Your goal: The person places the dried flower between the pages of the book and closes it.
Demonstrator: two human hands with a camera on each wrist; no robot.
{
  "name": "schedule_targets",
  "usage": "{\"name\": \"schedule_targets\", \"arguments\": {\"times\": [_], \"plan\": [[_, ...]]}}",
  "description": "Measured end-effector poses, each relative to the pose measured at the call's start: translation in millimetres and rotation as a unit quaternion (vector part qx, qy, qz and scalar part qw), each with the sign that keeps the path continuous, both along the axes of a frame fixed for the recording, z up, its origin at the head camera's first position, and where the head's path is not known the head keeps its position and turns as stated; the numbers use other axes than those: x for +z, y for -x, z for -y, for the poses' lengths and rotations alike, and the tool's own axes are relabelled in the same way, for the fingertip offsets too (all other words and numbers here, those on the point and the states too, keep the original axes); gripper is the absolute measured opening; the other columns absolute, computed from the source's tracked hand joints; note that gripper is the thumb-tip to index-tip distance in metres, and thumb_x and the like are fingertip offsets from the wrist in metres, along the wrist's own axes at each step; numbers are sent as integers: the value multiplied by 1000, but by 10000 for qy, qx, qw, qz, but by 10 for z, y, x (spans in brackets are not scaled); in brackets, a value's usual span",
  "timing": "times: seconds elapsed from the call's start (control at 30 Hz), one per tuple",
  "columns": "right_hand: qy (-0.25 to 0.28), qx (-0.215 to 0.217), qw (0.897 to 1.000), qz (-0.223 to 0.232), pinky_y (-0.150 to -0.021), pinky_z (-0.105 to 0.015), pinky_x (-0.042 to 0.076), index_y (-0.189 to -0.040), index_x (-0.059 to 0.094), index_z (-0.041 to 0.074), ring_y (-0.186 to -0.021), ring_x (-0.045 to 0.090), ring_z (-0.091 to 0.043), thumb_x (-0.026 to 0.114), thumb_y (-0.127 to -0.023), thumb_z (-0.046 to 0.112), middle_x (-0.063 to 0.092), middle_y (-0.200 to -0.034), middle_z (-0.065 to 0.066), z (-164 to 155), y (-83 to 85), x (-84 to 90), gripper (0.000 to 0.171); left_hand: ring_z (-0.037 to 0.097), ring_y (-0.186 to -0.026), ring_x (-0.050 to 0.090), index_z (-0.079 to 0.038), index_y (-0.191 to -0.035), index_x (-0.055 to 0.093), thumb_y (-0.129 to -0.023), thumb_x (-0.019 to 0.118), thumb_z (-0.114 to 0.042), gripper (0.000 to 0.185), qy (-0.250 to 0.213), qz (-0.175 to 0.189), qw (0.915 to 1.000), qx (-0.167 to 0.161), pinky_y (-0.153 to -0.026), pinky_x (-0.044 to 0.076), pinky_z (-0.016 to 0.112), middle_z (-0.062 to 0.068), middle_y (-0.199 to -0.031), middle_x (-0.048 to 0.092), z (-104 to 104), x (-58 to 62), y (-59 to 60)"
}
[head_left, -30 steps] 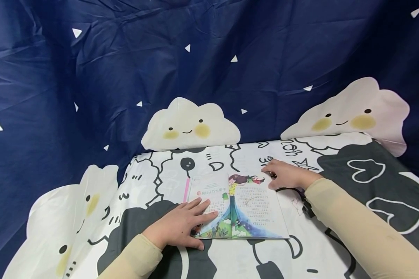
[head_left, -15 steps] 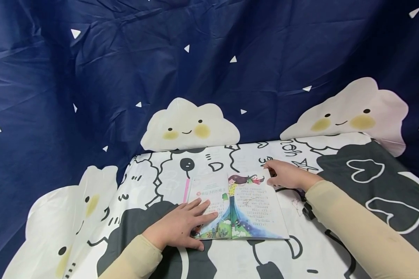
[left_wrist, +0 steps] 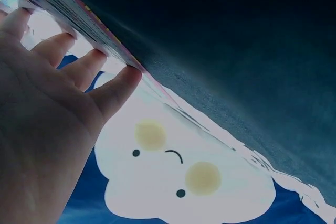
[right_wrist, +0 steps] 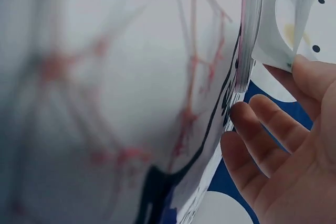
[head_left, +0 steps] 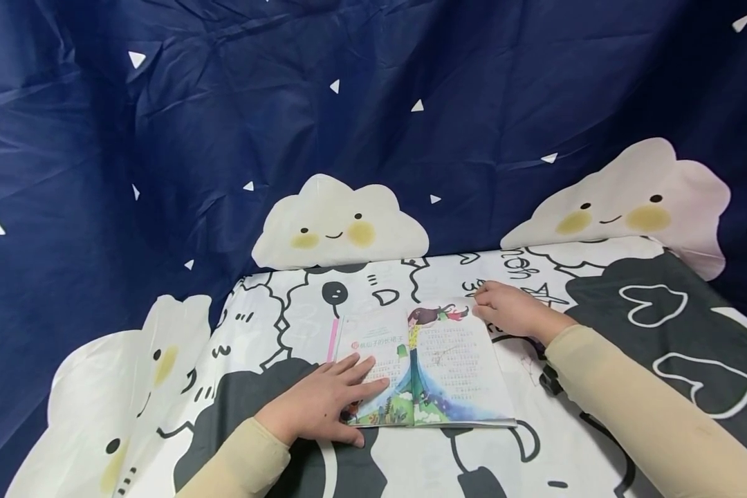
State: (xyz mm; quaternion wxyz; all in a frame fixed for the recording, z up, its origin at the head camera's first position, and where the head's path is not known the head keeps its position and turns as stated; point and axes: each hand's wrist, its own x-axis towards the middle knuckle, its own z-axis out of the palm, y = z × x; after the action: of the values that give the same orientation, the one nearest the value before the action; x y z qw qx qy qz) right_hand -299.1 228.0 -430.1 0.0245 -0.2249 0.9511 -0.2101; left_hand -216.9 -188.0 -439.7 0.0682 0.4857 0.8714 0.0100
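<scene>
- The book (head_left: 420, 366) lies open and flat on the cloth-covered bench (head_left: 597, 443), near its middle, in front of the person.
- The left hand (head_left: 320, 408) lies flat on the left page, fingers straight and spread; this probably keeps that side from springing shut.
- The right hand (head_left: 504, 311) is at the top right corner, where its grip pinches a single page (right_wrist: 273, 35) between thumb and fingertips, lifted a little off the stack.
- It is a thin picture book: small print, a long-haired figure drawn across the fold, a pink edge on the left.
</scene>
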Motion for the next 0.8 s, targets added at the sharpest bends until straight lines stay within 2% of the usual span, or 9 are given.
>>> {"name": "schedule_targets", "arguments": {"times": [0.13,0.23,0.37,0.47,0.5,0.57,0.63,0.7,0.8], "plan": [[25,-60,10000,-13,-66,-37,41,-70,55,17,-73,50,-18,56,-105,20,52,-84,-2,-6,-49,8,35,37,-151,20,-39,-162,24,-84,60,-74,92,37,9,10000,-6,-110,33,62,6,-168,20,-2,-1,-1],[110,-133,9998,-121,-58,-34,34,-67,44,17,-56,37,-16,57,-104,17,41,-65,1,2,-84,15,39,36,-152,20,-39,-162,24,-85,60,-74,92,71,12,10000,-7,-111,33,61,6,-168,20,-10,8,1],[284,-219,9991,-229,-55,-32,31,-67,42,18,-51,35,-15,57,-104,14,37,-58,3,40,-98,32,39,37,-151,20,-39,-162,25,-85,60,-74,92,112,36,9999,24,-110,33,62,7,-168,20,-2,16,1],[377,-299,9987,-170,-55,-32,33,-69,47,13,-51,38,-15,56,-103,13,42,-58,3,53,-88,40,36,37,-152,20,-39,-161,25,-85,60,-74,91,92,86,9999,60,-110,33,62,7,-168,20,7,1,5],[423,-342,9985,-72,-56,-32,34,-74,55,11,-52,40,-15,56,-103,13,45,-59,3,52,-90,43,29,37,-152,20,-39,-161,25,-85,60,-74,91,73,112,9999,63,-110,32,63,7,-168,20,7,-5,4],[593,-442,9970,235,-55,-33,37,-97,69,7,-53,43,-16,55,-103,13,53,-62,1,48,-95,47,16,37,-152,19,-39,-161,25,-85,60,-73,91,48,152,9999,68,-111,32,63,6,-168,19,4,-20,3],[846,-596,9928,600,-54,-33,39,-128,65,5,-55,46,-17,54,-103,15,60,-69,-2,47,-104,57,29,36,-152,19,-39,-161,25,-85,60,-74,91,23,139,9999,53,-111,32,62,6,-168,20,0,-34,3],[1182,-713,9861,930,-53,-34,41,-150,48,4,-57,49,-19,56,-101,16,64,-75,-6,50,-112,72,51,36,-152,18,-39,-161,25,-84,60,-74,91,6,97,9999,37,-111,32,62,6,-168,20,-2,-36,2],[1544,-813,9770,1230,-56,-34,46,-148,49,4,-61,55,-21,61,-99,18,65,-79,-7,65,-121,102,53,37,-152,19,-39,-161,25,-84,60,-74,91,-26,25,10000,30,-110,33,63,6,-167,20,-1,-30,2]]}}
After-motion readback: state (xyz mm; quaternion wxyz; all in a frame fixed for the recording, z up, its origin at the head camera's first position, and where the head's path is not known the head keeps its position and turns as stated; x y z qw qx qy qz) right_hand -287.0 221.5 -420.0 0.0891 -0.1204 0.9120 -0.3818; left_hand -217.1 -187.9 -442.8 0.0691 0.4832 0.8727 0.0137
